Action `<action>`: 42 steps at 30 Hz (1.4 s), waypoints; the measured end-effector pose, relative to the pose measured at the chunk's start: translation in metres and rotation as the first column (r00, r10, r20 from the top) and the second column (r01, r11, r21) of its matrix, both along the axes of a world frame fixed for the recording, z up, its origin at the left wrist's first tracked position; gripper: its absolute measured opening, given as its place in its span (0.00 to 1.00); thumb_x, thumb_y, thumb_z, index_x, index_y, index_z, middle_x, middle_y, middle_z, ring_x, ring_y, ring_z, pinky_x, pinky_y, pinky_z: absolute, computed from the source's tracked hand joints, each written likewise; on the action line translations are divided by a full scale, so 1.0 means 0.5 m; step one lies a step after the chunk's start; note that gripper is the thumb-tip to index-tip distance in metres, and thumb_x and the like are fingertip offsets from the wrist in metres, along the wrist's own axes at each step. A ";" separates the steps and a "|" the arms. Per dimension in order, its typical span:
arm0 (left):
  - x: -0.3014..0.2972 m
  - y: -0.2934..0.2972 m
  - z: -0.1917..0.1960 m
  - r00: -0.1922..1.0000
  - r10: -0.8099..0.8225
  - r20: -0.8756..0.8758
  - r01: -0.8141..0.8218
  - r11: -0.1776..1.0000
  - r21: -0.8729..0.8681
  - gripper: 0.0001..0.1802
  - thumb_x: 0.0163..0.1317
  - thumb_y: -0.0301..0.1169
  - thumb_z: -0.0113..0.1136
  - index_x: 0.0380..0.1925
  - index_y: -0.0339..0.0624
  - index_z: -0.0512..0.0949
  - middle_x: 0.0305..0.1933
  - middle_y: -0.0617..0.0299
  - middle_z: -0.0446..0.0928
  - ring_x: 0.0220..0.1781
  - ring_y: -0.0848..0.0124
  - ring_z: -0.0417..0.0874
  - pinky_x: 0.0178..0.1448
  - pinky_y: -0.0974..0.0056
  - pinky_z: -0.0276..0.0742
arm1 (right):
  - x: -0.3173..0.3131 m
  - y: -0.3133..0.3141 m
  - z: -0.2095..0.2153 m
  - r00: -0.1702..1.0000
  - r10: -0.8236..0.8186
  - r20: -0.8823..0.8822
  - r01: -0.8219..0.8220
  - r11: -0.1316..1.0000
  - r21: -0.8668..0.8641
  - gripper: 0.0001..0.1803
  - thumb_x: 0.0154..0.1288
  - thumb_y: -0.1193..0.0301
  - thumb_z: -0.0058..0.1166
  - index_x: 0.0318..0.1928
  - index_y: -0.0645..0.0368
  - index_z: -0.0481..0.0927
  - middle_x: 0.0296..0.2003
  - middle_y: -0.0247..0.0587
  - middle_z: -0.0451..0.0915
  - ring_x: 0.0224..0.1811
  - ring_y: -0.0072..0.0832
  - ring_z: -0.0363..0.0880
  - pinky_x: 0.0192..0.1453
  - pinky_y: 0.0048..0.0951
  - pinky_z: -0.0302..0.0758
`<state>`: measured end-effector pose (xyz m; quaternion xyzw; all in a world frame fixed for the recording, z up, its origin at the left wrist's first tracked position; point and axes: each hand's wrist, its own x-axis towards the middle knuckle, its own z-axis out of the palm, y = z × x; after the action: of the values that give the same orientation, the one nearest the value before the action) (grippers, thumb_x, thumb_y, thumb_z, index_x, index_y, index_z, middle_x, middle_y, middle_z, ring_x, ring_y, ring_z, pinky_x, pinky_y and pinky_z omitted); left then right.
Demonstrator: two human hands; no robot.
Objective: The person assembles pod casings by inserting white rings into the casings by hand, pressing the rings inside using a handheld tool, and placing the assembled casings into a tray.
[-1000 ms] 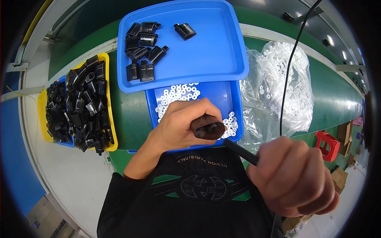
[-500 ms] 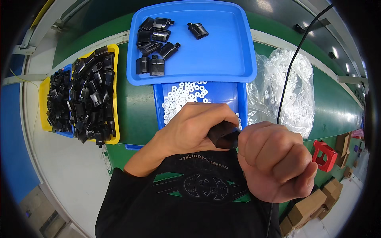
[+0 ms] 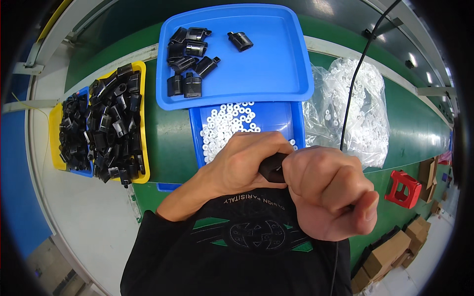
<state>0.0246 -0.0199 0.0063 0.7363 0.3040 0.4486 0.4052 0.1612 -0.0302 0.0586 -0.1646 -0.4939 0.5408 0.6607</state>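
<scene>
Surface: a green work table (image 3: 170, 143) runs from the upper left to the right edge of the frame, with a pale metal rail along its far side and a light grey floor at lower left.
Room: a workshop seen from above; a blue strip runs down the far left edge, and brown cardboard boxes (image 3: 395, 254) sit on the floor at lower right.
Left hand: the left hand (image 3: 244, 165), in the centre of the frame, is curled round a small black plastic part (image 3: 272, 166), gripping it.
Right hand: the right hand (image 3: 328, 192), right of centre, is closed in a fist, pressed against the black part; whether it holds a tool cannot be told.
Black part: centre of the frame, between the two hands, in front of the person's chest, mostly hidden by the fingers.
Cable: a thin black cable (image 3: 353, 89) runs from the upper right corner down to the right hand.
Large blue tray (image 3: 276, 59): top centre, holding a few black parts at its left end.
Small blue bin (image 3: 276, 116): just below the tray, holding small white rings (image 3: 224, 126).
Yellow tray (image 3: 140, 123): left of the frame, heaped with black parts; a blue-and-yellow tray (image 3: 57, 143) lies further left.
Clear bag (image 3: 358, 113): right of the bin, crumpled and full of white pieces.
Red item (image 3: 402, 188): a small red plastic frame at the right edge.
Clothing: a black shirt with a green and grey print, lower centre.
</scene>
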 end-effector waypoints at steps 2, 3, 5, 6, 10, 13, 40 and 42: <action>0.003 0.005 0.011 1.000 -0.017 -0.014 0.017 1.000 -0.020 0.22 0.41 0.28 0.75 0.36 0.38 0.75 0.28 0.57 0.75 0.28 0.57 0.80 0.31 0.62 0.75 | 0.002 0.002 0.009 0.997 -0.017 0.080 0.019 1.000 -0.022 0.28 0.75 0.54 0.31 0.16 0.52 0.58 0.12 0.31 0.61 0.09 0.21 0.51 0.13 0.26 0.48; 0.003 0.005 0.014 0.999 -0.018 -0.032 0.017 0.999 -0.041 0.22 0.41 0.27 0.75 0.36 0.39 0.75 0.29 0.57 0.76 0.28 0.58 0.80 0.31 0.63 0.74 | 0.003 0.005 0.012 0.995 -0.031 0.099 0.033 0.999 -0.013 0.28 0.75 0.54 0.30 0.16 0.52 0.58 0.12 0.31 0.61 0.09 0.21 0.51 0.13 0.26 0.48; 0.004 0.006 0.007 1.000 -0.030 0.004 0.030 0.998 -0.050 0.21 0.41 0.27 0.75 0.36 0.39 0.75 0.29 0.57 0.76 0.28 0.58 0.81 0.31 0.64 0.74 | 0.005 0.005 0.024 0.992 -0.043 0.116 0.044 0.999 -0.006 0.28 0.75 0.54 0.30 0.16 0.52 0.58 0.12 0.30 0.61 0.09 0.20 0.51 0.13 0.25 0.49; 0.006 0.007 0.003 0.998 -0.043 0.044 0.046 0.997 -0.054 0.21 0.41 0.26 0.75 0.36 0.39 0.75 0.28 0.57 0.76 0.28 0.59 0.81 0.31 0.64 0.74 | 0.008 0.004 0.031 0.992 -0.037 0.124 0.038 0.999 -0.009 0.28 0.75 0.54 0.30 0.16 0.52 0.58 0.12 0.30 0.61 0.08 0.20 0.51 0.13 0.25 0.49; 0.007 0.007 0.007 0.992 -0.081 0.096 0.094 0.986 -0.139 0.21 0.42 0.25 0.75 0.36 0.40 0.75 0.28 0.58 0.77 0.28 0.61 0.81 0.31 0.65 0.74 | 0.014 -0.004 0.033 1.000 0.003 0.019 -0.003 1.000 0.021 0.27 0.75 0.55 0.31 0.16 0.51 0.57 0.12 0.29 0.60 0.08 0.19 0.51 0.12 0.23 0.49; 0.009 0.010 0.011 0.991 -0.093 0.097 0.105 0.987 -0.122 0.20 0.42 0.25 0.74 0.36 0.40 0.75 0.27 0.59 0.77 0.28 0.61 0.81 0.31 0.65 0.74 | 0.015 -0.004 0.041 1.000 0.002 0.026 -0.003 1.000 0.010 0.27 0.74 0.56 0.32 0.16 0.51 0.57 0.12 0.29 0.60 0.08 0.19 0.51 0.12 0.23 0.48; -0.007 0.041 0.033 0.988 0.016 -0.156 -0.002 0.996 0.088 0.19 0.43 0.30 0.72 0.33 0.39 0.72 0.26 0.55 0.74 0.28 0.55 0.79 0.31 0.59 0.74 | 0.021 0.028 -0.025 0.999 0.022 0.026 -0.025 0.992 0.120 0.26 0.73 0.54 0.36 0.18 0.52 0.61 0.17 0.35 0.68 0.15 0.24 0.63 0.21 0.27 0.61; -0.021 0.046 0.022 0.976 0.007 -0.217 -0.017 0.999 -0.043 0.20 0.42 0.29 0.74 0.33 0.40 0.73 0.25 0.56 0.74 0.27 0.57 0.79 0.31 0.61 0.74 | 0.022 0.037 -0.022 0.998 0.055 0.044 -0.059 0.991 0.122 0.27 0.75 0.54 0.33 0.17 0.52 0.60 0.15 0.34 0.66 0.14 0.23 0.61 0.20 0.27 0.59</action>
<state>0.0142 0.0031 0.0174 0.7697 0.3609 0.3610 0.3833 0.1724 -0.0116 0.0474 -0.1201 -0.5441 0.5244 0.6438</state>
